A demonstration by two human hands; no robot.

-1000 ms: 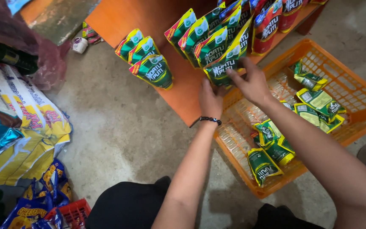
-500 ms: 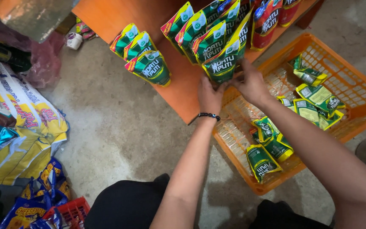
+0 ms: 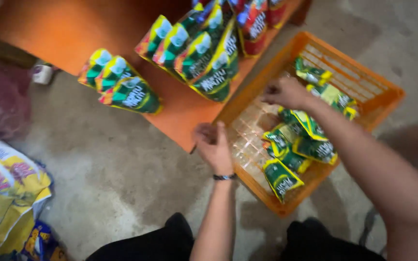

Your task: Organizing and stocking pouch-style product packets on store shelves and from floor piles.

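Observation:
My left hand (image 3: 214, 145), with a dark band on its wrist, hovers empty with loosely curled fingers beside the corner of the orange shelf (image 3: 185, 113). My right hand (image 3: 286, 92) reaches into the orange plastic crate (image 3: 364, 72), knuckles up, just above several green and yellow snack packets (image 3: 296, 145). Its fingertips are blurred and partly hidden. A row of the same packets (image 3: 204, 55) stands upright on the shelf, with a shorter row (image 3: 119, 87) to the left.
Red packets (image 3: 255, 19) stand at the back of the shelf. Yellow printed sacks (image 3: 6, 188) lie on the concrete floor at left, beside a pink bag (image 3: 1, 101) and a small white roll (image 3: 42, 75). My dark-clothed knees (image 3: 146, 241) are at the bottom.
Both hands have left the front packet of the long row. My left hand dropped back toward me, and my right hand moved right into the crate. The camera has come closer.

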